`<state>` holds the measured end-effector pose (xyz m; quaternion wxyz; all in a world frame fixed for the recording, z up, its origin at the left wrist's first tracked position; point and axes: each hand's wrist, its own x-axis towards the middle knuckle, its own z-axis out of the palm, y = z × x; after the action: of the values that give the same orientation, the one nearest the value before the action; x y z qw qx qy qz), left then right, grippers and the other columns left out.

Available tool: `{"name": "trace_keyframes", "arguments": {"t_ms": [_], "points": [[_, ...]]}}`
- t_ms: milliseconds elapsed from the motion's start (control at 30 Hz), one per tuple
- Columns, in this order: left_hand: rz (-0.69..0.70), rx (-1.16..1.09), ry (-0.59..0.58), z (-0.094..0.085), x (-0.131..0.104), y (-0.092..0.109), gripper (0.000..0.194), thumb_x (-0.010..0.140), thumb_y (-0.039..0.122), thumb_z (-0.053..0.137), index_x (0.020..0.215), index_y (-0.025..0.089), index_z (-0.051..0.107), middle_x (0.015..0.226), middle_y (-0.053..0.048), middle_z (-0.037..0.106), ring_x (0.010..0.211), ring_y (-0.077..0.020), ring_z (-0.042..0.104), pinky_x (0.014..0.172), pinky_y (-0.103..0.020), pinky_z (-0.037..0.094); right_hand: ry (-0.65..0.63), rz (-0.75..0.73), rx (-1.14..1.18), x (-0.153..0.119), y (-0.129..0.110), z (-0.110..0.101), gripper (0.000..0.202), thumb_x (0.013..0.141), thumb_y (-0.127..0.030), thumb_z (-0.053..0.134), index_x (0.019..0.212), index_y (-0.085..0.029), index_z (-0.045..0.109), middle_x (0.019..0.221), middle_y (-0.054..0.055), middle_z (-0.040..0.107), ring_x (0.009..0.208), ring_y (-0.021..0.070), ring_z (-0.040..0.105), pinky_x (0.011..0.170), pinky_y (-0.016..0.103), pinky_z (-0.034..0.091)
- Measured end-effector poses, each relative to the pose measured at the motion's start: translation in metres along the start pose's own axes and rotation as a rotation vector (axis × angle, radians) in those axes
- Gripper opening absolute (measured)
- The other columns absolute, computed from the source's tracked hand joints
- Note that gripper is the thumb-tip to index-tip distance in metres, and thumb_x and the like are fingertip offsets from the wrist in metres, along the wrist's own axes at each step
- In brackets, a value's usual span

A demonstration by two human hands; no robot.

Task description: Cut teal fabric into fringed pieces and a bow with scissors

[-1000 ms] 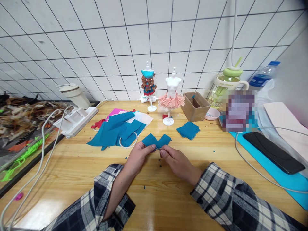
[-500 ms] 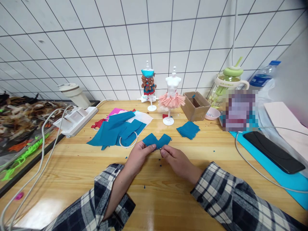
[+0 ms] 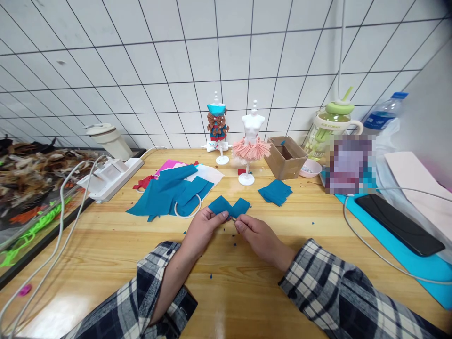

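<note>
A small blue fabric piece (image 3: 241,207), spread in two flaps, is pinched at its lower middle by my left hand (image 3: 205,229). My right hand (image 3: 260,235) is closed on a thin wire-like item (image 3: 232,219) that reaches the fabric's lower edge. Beyond my hands, a white mini mannequin (image 3: 253,123) wears a pink pleated skirt (image 3: 251,149). Left of it stands a dressed mannequin (image 3: 217,123) in blue, brown and red. Right of the held fabric lies a stack of blue squares (image 3: 275,192). A larger blue cloth (image 3: 158,190) with a white ring (image 3: 188,216) lies to the left.
A cardboard box (image 3: 287,157), pink bowl (image 3: 310,168) and green-lidded jug (image 3: 332,125) stand at the back right. A black phone (image 3: 399,224) lies at right. A power strip (image 3: 115,181) with cables is at left. Tiny blue scraps dot the table.
The view has shifted slightly. More of the thin item shows between my fingertips, with my right hand's pinch held a little away from the fabric.
</note>
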<state>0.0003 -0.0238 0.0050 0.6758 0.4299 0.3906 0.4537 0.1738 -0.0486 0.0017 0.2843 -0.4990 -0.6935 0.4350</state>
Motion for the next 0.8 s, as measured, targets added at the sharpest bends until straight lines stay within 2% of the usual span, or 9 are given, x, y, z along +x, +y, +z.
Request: {"name": "trace_keyframes", "arguments": {"t_ms": [167,267,467,667,800], "points": [[-0.008,-0.027,0.067,-0.0017,0.0014,-0.0030,0.023,0.073,0.028,0.076,0.092,0.017,0.071,0.090,-0.006,0.076,0.083,-0.0189,0.067,0.082,-0.030,0.049,0.016,-0.004,0.007,-0.0028,0.0005,0.0023,0.037,0.099,-0.046,0.029,0.076,-0.022,0.046,0.064,-0.003,0.052,0.063,0.0142,0.049,0.059,0.025,0.036],[-0.010,-0.007,0.084,-0.0034,0.0023,-0.0041,0.027,0.071,0.029,0.078,0.094,0.017,0.070,0.088,-0.006,0.075,0.083,-0.0190,0.067,0.081,-0.031,0.049,-0.036,-0.009,0.026,-0.0046,0.0007,0.0043,0.039,0.100,-0.048,0.025,0.077,-0.023,0.043,0.058,-0.005,0.055,0.057,0.0131,0.051,0.058,0.025,0.036],[0.017,0.019,0.016,-0.0042,0.0005,-0.0033,0.022,0.076,0.027,0.074,0.095,0.015,0.069,0.084,-0.004,0.072,0.077,-0.0166,0.063,0.078,-0.028,0.047,-0.105,0.013,0.071,-0.0036,0.0041,0.0068,0.035,0.101,-0.049,0.024,0.084,-0.023,0.041,0.060,-0.006,0.063,0.049,0.0107,0.054,0.054,0.024,0.037],[0.014,0.018,-0.030,-0.0039,-0.0002,-0.0034,0.020,0.078,0.026,0.071,0.094,0.015,0.068,0.089,-0.006,0.072,0.077,-0.0167,0.062,0.077,-0.029,0.046,-0.087,0.004,0.062,-0.0048,0.0046,0.0086,0.031,0.101,-0.048,0.026,0.087,-0.024,0.041,0.066,-0.005,0.067,0.049,0.0103,0.055,0.053,0.023,0.037],[0.015,0.050,-0.009,-0.0053,0.0008,-0.0036,0.020,0.077,0.027,0.072,0.093,0.016,0.068,0.086,-0.004,0.071,0.078,-0.0171,0.062,0.078,-0.030,0.045,-0.074,0.004,0.082,-0.0047,0.0042,0.0096,0.030,0.101,-0.047,0.027,0.089,-0.024,0.041,0.066,-0.006,0.066,0.048,0.0101,0.054,0.054,0.024,0.037]]}}
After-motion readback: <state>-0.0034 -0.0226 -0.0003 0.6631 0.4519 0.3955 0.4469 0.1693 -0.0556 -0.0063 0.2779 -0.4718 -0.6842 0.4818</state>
